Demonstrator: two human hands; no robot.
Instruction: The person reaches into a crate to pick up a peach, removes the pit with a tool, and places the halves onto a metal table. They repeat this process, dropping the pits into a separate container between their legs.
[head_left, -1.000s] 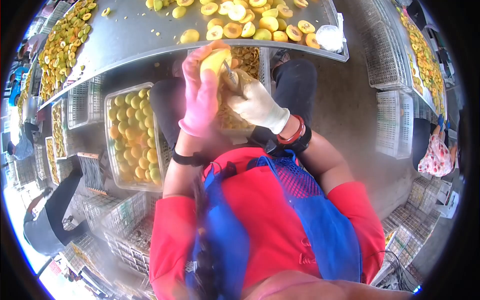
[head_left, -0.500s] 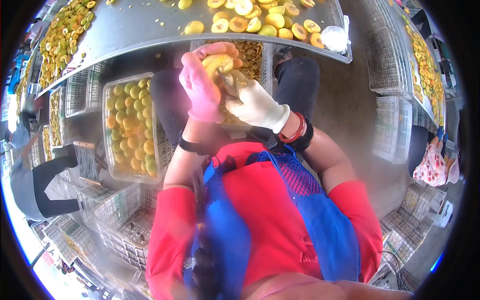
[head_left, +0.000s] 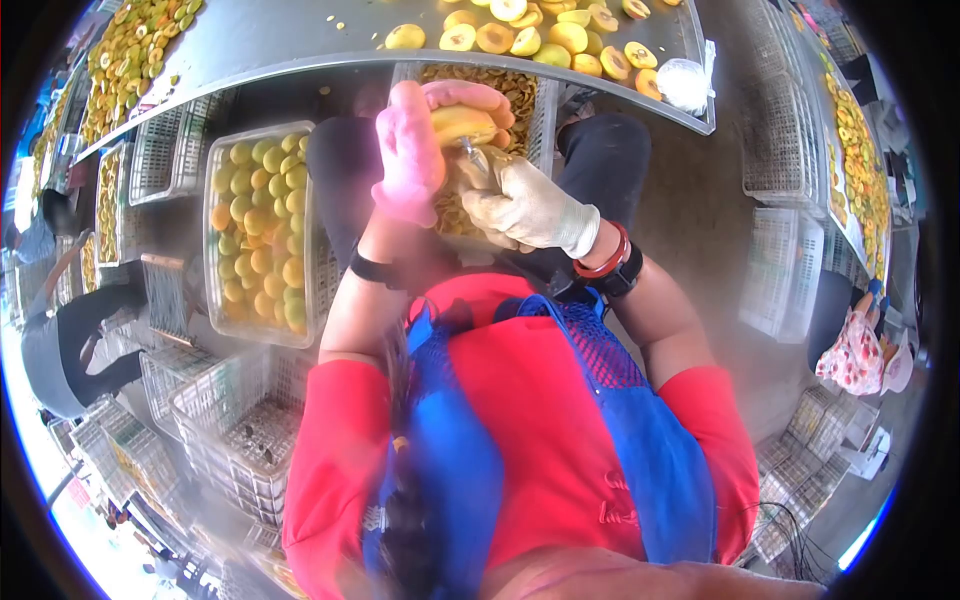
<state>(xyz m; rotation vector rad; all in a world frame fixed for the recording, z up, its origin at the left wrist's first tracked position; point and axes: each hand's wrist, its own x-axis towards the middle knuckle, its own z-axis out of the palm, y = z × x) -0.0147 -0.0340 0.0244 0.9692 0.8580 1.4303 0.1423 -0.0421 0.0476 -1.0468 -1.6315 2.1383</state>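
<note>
My left hand, in a pink glove, is wrapped round a yellow apricot. My right hand, in a soiled white glove, is closed close beside it, right at the fruit's lower side. A small shiny metal blade shows at the right fingertips; its handle is hidden in the fist, and it looks like a small knife. Beneath both hands, between the knees, stands a crate of cut fruit pieces. Halved apricots lie cut side up and down on the metal table just beyond.
A metal table spans the front, with a clear plastic-wrapped bundle at its right corner. Left of my leg sits a crate of whole apricots. A mesh crate lies lower left, stacked crates at right. Other people sit both sides.
Both hands have shifted slightly right and down in view. The left fingers have straightened somewhat around the apricot, and the right hand has turned and sits lower beside it.
</note>
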